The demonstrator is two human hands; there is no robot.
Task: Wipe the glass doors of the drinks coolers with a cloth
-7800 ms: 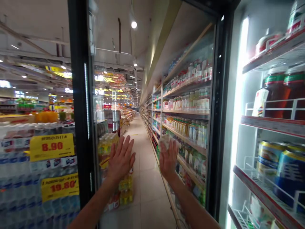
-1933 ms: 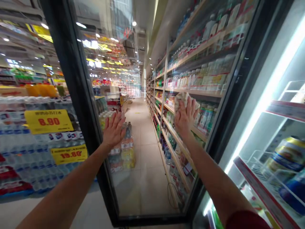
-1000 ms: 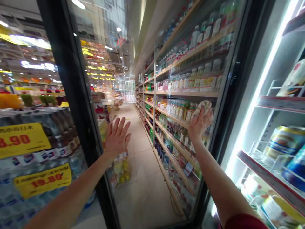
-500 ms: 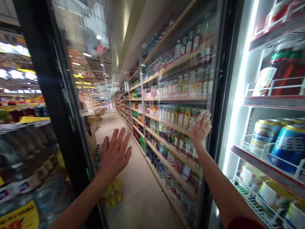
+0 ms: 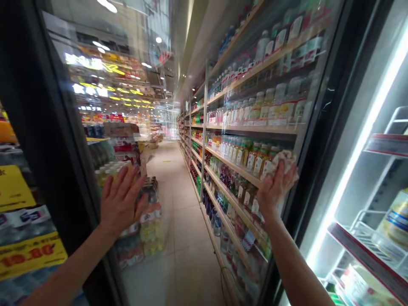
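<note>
A glass cooler door with a black frame [image 5: 331, 93] stands open in front of me. Against its pane, near the right side of the frame, my right hand [image 5: 273, 192] presses a crumpled pale cloth [image 5: 287, 159], with the fingers closed over it. My left hand [image 5: 119, 202] is held up flat, fingers spread, by the left part of the pane. It holds nothing; whether the palm touches the glass I cannot tell.
Through the glass show wooden shelves [image 5: 242, 172] of bottled drinks, an aisle floor [image 5: 188, 233] and stacked bottle packs [image 5: 151, 229]. To the right is the lit cooler with wire racks and cans [image 5: 395, 216]. Yellow price signs [image 5: 32, 253] hang at the left.
My view has turned left and the cooler racks have slid right. My left hand sits further left in view. The right hand with the cloth appears slightly lower and further right.
</note>
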